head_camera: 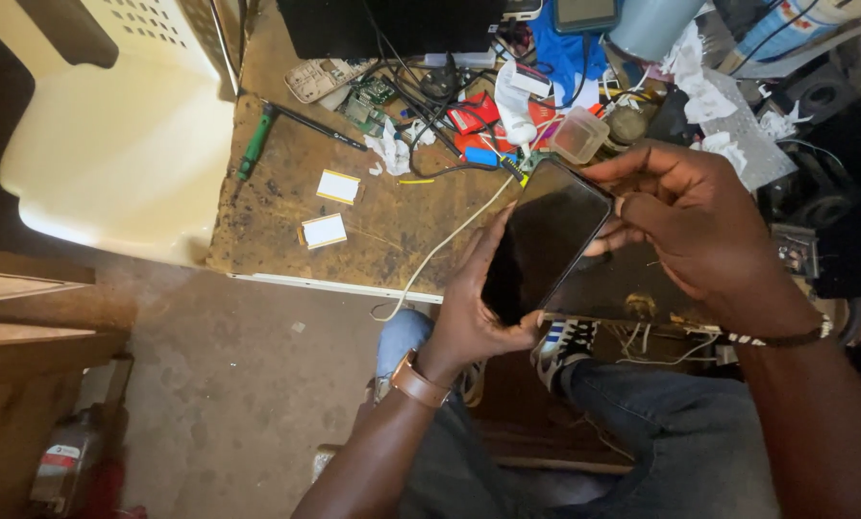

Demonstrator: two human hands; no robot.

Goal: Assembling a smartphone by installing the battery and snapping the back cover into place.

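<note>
Fingers (493,255) of the left hand (469,308) curl along the lower-left long edge of the flat black rectangular smartphone with a dark glass screen (546,240), palm under its lower end, closed on it.

Head view, only one available. Phone held above the edge of the worn brown wooden workbench (277,211), screen up, blank. Long axis runs from 7 o'clock (left palm) to 1 o'clock (far corner). Right hand (700,226) lies at 3 o'clock of the phone; its fingers pinch the upper-right long edge, thumb near the top corner, fingertips partly curled over the glass. Both hands in contact; neither nearer than the other (left supports, right grips the side).

Surroundings: white cable (440,250) trails at 9 o'clock from the phone; two small white-and-yellow rectangular pads (327,207) well apart at 9 o'clock; green-handled screwdriver (256,142) at 10 o'clock; clear plastic cup (578,135) just beyond the top corner at 12 o'clock.
</note>
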